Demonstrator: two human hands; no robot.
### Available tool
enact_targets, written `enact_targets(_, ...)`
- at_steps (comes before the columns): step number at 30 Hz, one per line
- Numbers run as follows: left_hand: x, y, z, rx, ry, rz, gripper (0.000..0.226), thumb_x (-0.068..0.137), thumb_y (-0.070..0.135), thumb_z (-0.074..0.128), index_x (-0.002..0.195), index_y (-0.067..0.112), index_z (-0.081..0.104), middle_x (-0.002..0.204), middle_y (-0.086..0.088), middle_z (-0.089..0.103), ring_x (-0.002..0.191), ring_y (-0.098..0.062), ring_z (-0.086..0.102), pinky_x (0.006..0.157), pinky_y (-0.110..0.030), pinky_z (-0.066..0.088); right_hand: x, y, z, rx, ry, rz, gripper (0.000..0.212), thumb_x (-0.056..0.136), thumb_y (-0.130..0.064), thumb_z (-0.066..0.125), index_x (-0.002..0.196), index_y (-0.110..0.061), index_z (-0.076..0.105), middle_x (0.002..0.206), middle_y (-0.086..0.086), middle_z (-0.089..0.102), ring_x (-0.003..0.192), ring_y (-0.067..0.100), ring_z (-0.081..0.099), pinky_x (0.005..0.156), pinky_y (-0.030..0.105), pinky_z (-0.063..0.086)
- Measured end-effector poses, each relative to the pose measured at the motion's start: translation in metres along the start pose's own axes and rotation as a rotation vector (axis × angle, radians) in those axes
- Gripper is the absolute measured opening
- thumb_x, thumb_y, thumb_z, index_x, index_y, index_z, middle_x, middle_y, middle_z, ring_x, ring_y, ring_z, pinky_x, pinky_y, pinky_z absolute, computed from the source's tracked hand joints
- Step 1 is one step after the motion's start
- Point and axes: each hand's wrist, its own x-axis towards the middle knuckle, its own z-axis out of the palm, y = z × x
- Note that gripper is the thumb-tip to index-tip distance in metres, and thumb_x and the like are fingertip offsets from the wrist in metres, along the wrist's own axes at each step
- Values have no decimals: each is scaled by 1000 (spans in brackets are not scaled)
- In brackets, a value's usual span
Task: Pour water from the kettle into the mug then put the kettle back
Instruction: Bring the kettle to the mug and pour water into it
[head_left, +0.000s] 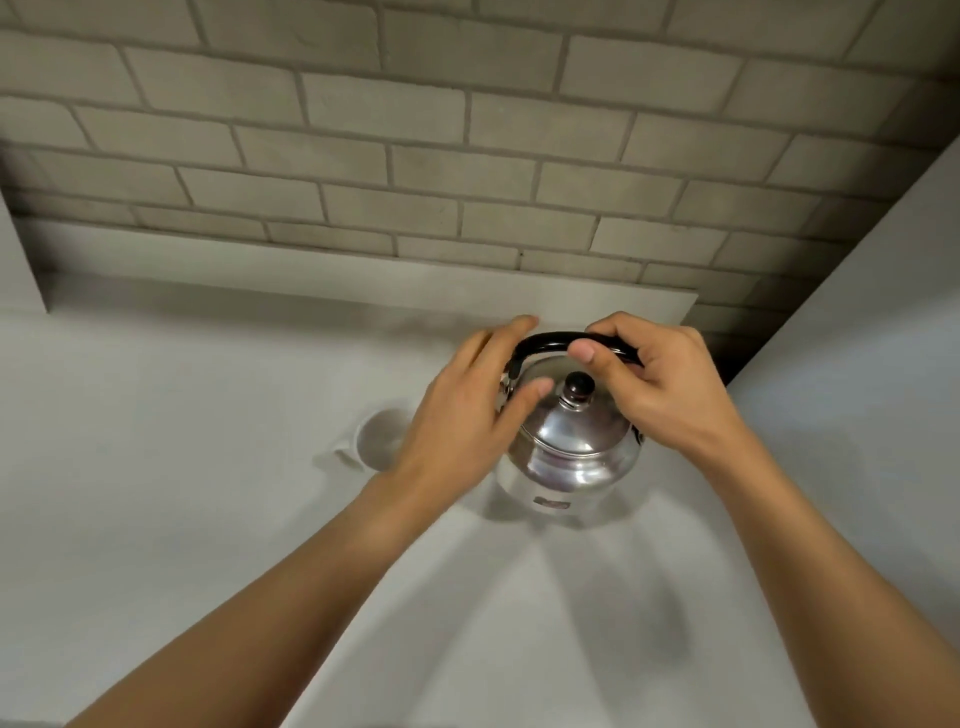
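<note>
A shiny steel kettle (569, 457) with a black arched handle and a black lid knob stands on the white counter (208, 467). My right hand (660, 384) is curled around the top of the handle. My left hand (467, 410) rests flat against the kettle's left side, fingers spread over the lid edge and handle base. A white mug (376, 439) stands just left of the kettle, its handle pointing left, partly hidden behind my left hand. The kettle's spout is hidden.
A grey brick wall (467, 130) rises behind the counter above a low white ledge (363, 280). A white panel (883, 364) closes off the right side close to the kettle. Another white edge stands at the far left.
</note>
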Motion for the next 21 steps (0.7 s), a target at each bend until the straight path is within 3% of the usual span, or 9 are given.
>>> enact_targets(4, -73, -8, 13, 119, 60, 120, 58, 97, 49, 68, 146, 22, 51, 152, -2, 47, 135, -22, 52, 107, -31, 49, -22, -9, 2, 13, -20, 33, 31, 97, -47, 63, 93, -19, 76, 69, -8, 72, 61, 12, 63, 58, 26, 47)
enact_targets(6, -99, -15, 20, 206, -3, 145, 60, 97, 52, 67, 149, 23, 54, 157, -5, 48, 140, -29, 50, 109, -41, 49, -29, -14, 3, -1, -38, 34, 33, 97, -49, 62, 93, -19, 76, 66, -11, 70, 60, 10, 63, 57, 24, 45)
enact_targets(9, -115, -19, 26, 255, -101, 69, 66, 98, 57, 60, 156, 30, 45, 166, -1, 38, 152, -32, 36, 115, -50, 45, -35, -23, 6, -9, -58, 40, 33, 97, -49, 62, 93, -20, 75, 64, -12, 69, 61, 10, 64, 57, 19, 44)
enact_targets(15, -121, -14, 29, 182, -163, -41, 73, 100, 65, 47, 164, 41, 19, 174, 12, 14, 161, -19, 8, 116, -36, 31, -41, -35, 14, -12, -79, 39, 26, 98, -43, 65, 92, -20, 75, 66, -32, 65, 61, 4, 65, 55, 10, 40)
enact_targets(21, -115, -6, 28, 89, -81, -73, 62, 103, 48, 58, 160, 32, 38, 170, 6, 29, 159, -22, 19, 118, -33, 28, -36, -50, 12, -55, -95, 22, 28, 97, -49, 62, 92, -24, 75, 69, -32, 66, 65, 4, 66, 55, 11, 40)
